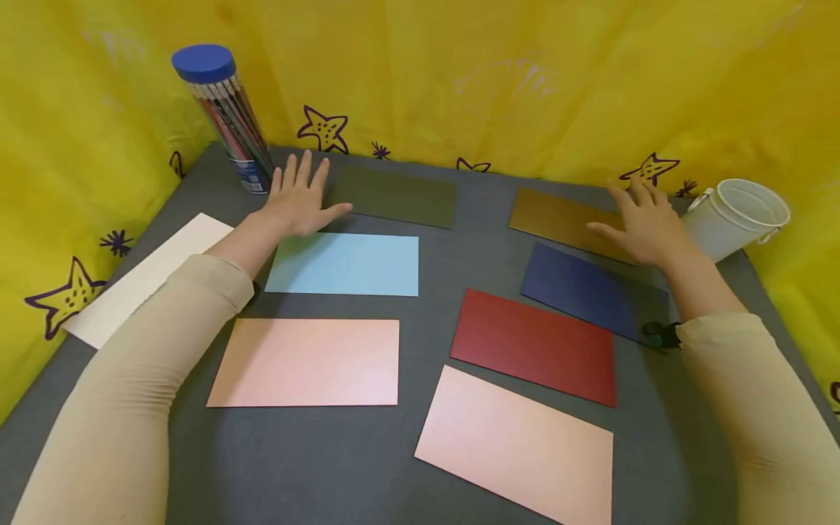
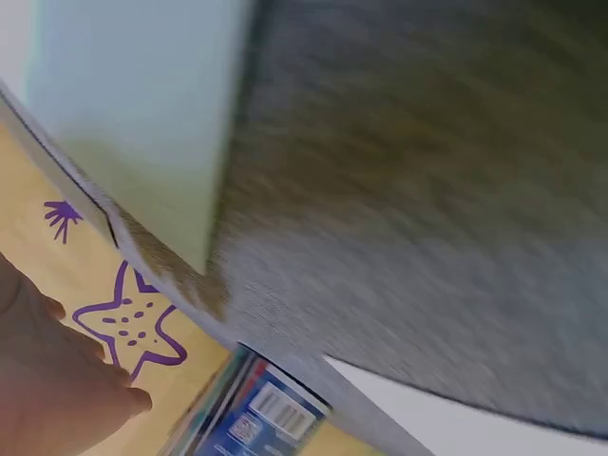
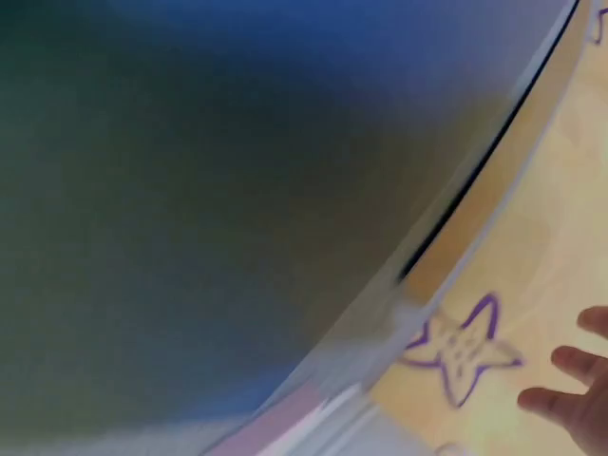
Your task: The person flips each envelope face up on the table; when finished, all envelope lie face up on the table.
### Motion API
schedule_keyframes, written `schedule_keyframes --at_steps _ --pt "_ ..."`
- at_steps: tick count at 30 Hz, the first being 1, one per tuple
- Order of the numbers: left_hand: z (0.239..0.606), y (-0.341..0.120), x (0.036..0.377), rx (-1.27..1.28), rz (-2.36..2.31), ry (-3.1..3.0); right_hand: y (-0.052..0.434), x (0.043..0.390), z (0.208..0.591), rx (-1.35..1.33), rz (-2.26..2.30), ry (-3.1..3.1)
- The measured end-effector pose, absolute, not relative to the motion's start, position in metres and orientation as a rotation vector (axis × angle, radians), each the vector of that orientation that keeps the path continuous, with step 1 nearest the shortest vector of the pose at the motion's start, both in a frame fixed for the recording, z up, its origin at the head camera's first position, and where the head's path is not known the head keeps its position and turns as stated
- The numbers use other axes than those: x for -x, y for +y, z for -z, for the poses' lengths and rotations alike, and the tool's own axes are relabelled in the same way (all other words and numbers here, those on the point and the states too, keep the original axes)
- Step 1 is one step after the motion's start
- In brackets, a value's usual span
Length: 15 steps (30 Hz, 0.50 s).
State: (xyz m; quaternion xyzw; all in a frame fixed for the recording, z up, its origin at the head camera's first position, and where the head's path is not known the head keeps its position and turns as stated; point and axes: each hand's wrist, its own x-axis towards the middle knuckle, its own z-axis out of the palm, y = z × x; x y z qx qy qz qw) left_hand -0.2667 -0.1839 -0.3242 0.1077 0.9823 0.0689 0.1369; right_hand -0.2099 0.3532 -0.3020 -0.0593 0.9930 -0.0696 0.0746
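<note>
We see left hand flat, fingers spread, olive card touching thumb at 3 o'clock. Right hand flat, fingers spread, on brown card. Both cards lie long side 9-to-3, at table's far edge.

Two arms in head view, both in long beige sleeves, snug, smooth stretch fabric, faint creases near elbows. Left sleeve ends at forearm, rolled cuff edge. Right sleeve ends at forearm too; small dark green-black strap or device sits just past its cuff. Left hand bare, no rings seen. Right hand bare. Wrist views blurred: only fingertips show.
</note>
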Motion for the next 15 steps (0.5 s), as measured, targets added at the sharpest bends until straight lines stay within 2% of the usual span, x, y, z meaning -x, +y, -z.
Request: schedule_keyframes --at_steps 9,15 --pt "0.32 -0.177 0.28 -0.23 -0.596 2.704 0.283 0.229 0.303 0.269 0.388 2.979" --pt "0.312 -0.17 0.284 -0.06 -0.872 2.614 0.24 0.241 0.309 0.35 0.502 2.964"
